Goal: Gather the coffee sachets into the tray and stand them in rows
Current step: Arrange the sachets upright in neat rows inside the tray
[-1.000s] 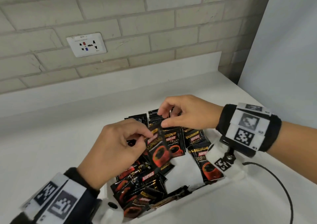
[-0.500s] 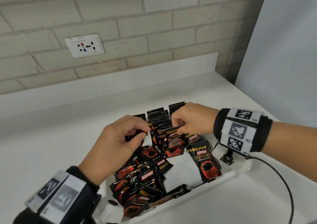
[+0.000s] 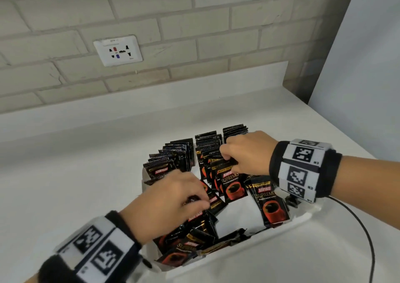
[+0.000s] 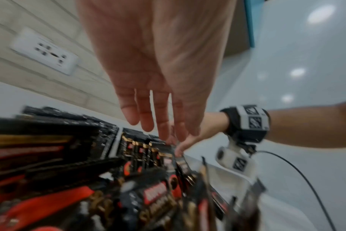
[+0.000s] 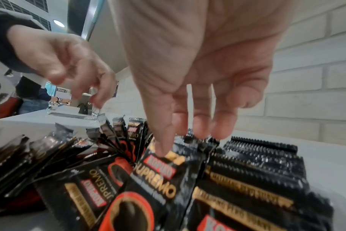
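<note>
1. Left hand (image 3: pixel 173 198): over the tray's near-left heap of loose sachets (image 3: pixel 194 235). In the head view its fingers (image 3: pixel 201 204) look curled onto a sachet, but the wrist view shows them straight and pressed together; whether it holds anything, I cannot tell.
2. Tray (image 3: pixel 238 259), white, on the white tabletop (image 3: pixel 65 174) near its front edge; count 1.
3. Standing rows at the tray's far edge, left to right: left row (image 3: pixel 171 159), middle row (image 3: pixel 207 152), right row (image 3: pixel 234 131); count 3. Sachets per row too tightly packed to count.
4. Front sachet (image 3: pixel 232 185) of the middle row: upright, face forward.
5. Right hand (image 3: pixel 249 155): thumb and fingers (image 5: pixel 162 140) pinch the top edge of that front sachet, seating it.
6. Leaning sachet (image 3: pixel 270 204) at the tray's right edge, just beside the right wrist; count 1.
7. Step in hand, as judged: standing sachets into rows; all visible ones are already inside the tray, a good share still lying loose.
8. Next move calls for: the right letting go without toppling the row, the left lifting 1 loose sachet by its top seam and turning it upright, label forward.
</note>
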